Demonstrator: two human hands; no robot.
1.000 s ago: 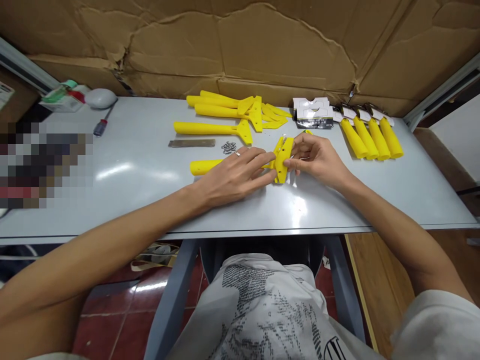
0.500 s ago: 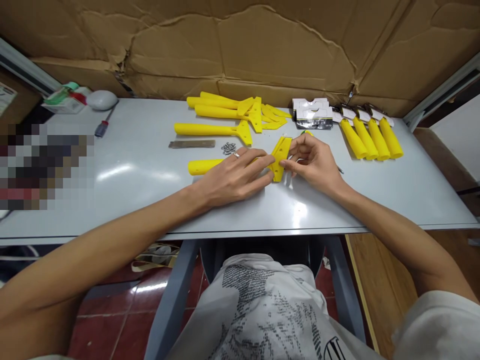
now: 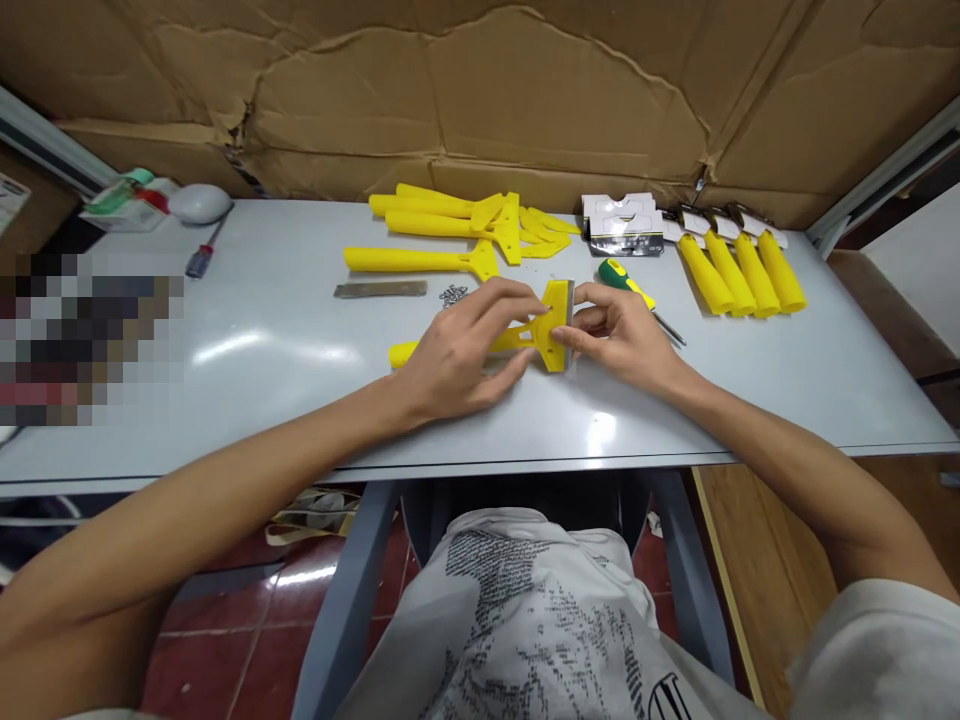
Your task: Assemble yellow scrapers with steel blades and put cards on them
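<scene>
A yellow scraper (image 3: pixel 553 326) lies near the table's front, its head to the right and a metal blade (image 3: pixel 570 322) along the head's right edge. My right hand (image 3: pixel 619 325) pinches the head and blade between thumb and fingers. Over the scraper's handle is my left hand (image 3: pixel 476 350), fingers apart, with a fingertip at the head's top. Part of the handle is hidden under that hand. Just behind it sit small screws (image 3: pixel 453 296), partly covered. A green and yellow screwdriver (image 3: pixel 626 282) rests behind my right hand.
More yellow handles (image 3: pixel 409 261) lie at the back, beside a strip of blades (image 3: pixel 381 289). Printed cards (image 3: pixel 622 225) and several carded scrapers (image 3: pixel 780 275) are at the back right. A small screwdriver (image 3: pixel 201 258) and a white rounded object (image 3: pixel 199 204) are on the left.
The scraper head has turned and the blade now shows along its edge. My left hand's fingers have spread and lifted off the head somewhat. The green screwdriver has come into fuller view.
</scene>
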